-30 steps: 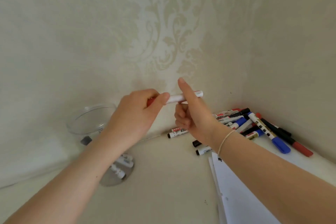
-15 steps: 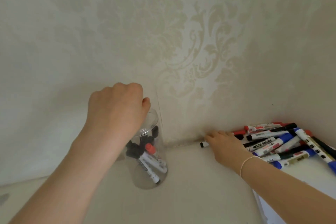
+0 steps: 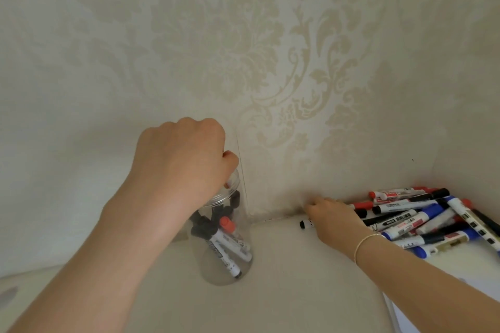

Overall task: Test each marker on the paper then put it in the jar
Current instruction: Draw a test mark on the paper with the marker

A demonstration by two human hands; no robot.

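Note:
A clear plastic jar stands left of centre and holds several black-capped markers and one red-capped marker. My left hand hovers over the jar's mouth with its fingers curled together; I see nothing in it. My right hand rests low by the wall, its fingers closed over a black-capped marker that lies on the table. Only that marker's cap end sticks out to the left. White paper lies at the lower right, partly under my right forearm.
A loose pile of red, black and blue markers fills the right corner against the wall. Patterned wallpaper rises close behind the jar and the pile. The cream tabletop stretches between the jar and the paper.
A second ago both hands held a red-capped marker in the air. My left hand then moved over the jar, where a red-capped marker now lies. My right hand dropped onto a marker by the wall.

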